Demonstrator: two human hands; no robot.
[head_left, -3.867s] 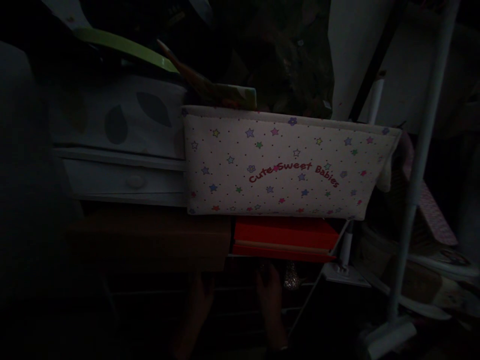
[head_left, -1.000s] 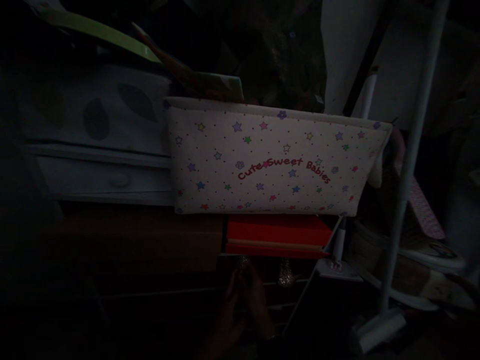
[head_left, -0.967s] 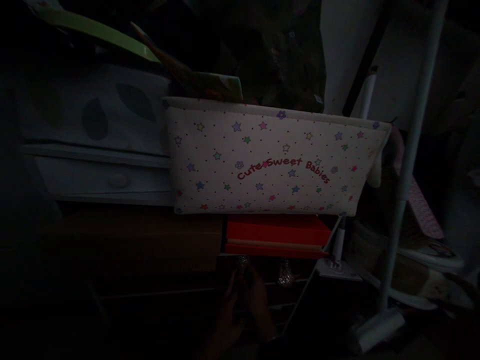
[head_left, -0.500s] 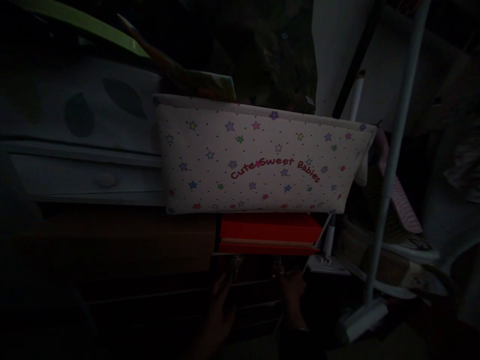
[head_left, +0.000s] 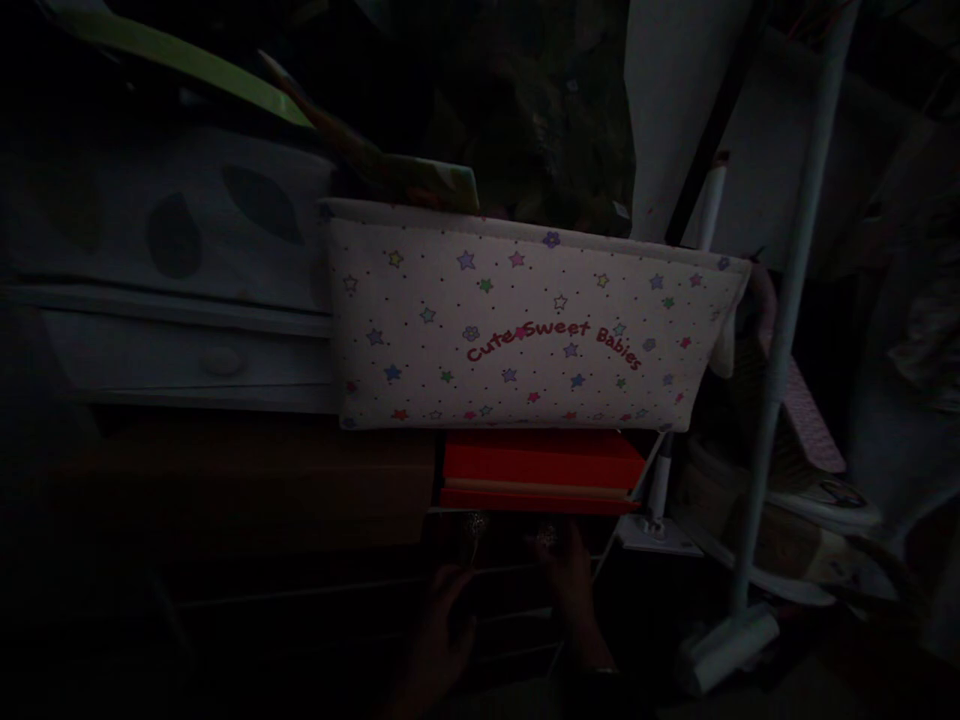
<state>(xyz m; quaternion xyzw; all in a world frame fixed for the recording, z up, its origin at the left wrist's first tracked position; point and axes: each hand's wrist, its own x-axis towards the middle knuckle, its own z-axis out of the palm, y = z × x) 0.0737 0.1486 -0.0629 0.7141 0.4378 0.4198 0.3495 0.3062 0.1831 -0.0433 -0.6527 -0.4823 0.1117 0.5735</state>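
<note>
The picture is very dark. Below a red box (head_left: 540, 460), two small glittery things lie side by side on a dark rack (head_left: 517, 568); their kind does not show. My left hand (head_left: 442, 635) is just below the left glittery thing (head_left: 475, 524), its thumb and fingers apart, with a thin light line running between fingertip and glitter. My right hand (head_left: 571, 590) has its fingers bent at the right glittery thing (head_left: 547, 536), apparently gripping it. Shadow hides the lower parts of both glittery things.
A white fabric bin (head_left: 517, 320) printed with stars stands on the red box. A brown box (head_left: 262, 480) and a white drawer (head_left: 277, 360) are to the left. A pole (head_left: 780, 350) with a white roller-like head leans at right, by stacked shoes (head_left: 787, 540).
My left hand has dropped slightly away from the left glittery thing. My right hand has shifted a little left and up at the other one. The view has tilted slightly.
</note>
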